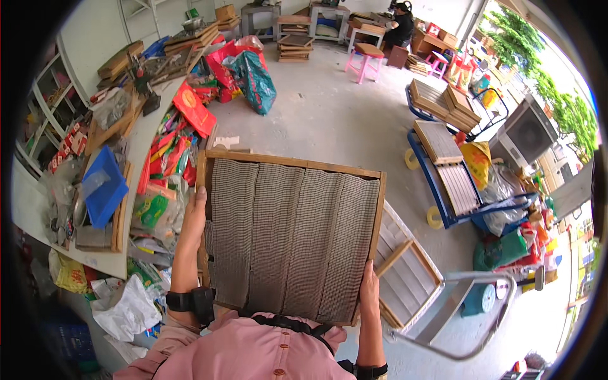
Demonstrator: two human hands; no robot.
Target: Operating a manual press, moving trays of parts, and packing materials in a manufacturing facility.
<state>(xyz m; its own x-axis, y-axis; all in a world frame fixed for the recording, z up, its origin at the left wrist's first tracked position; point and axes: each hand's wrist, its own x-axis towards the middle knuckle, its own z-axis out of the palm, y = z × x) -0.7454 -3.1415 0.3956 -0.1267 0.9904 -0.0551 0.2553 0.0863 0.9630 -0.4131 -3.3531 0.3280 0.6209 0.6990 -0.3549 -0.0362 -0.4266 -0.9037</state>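
Close in front of me is a square wooden-framed panel (pixel 272 244), filled with several long strips of fine grey mesh or slats. My left hand (pixel 197 212) grips its left edge, thumb along the wood and the other fingers hidden behind. Lower down on the opposite side, my right hand (pixel 369 285) is closed on the right edge, its fingers partly hidden. The panel's lower edge comes close to my pink shirt. To the right, beyond my right hand, a smaller wooden frame (pixel 405 278) lies on a pale slatted panel (pixel 396 231).
A metal-handled cart (pixel 487 278) stands at right. Beyond it, blue trolleys (pixel 443 196) carry more framed panels (pixel 437 140). On the left, a cluttered table (pixel 136 171) holds a blue tray (pixel 104 190), with bags (pixel 250 79) beside it. Another person (pixel 400 28) sits far back.
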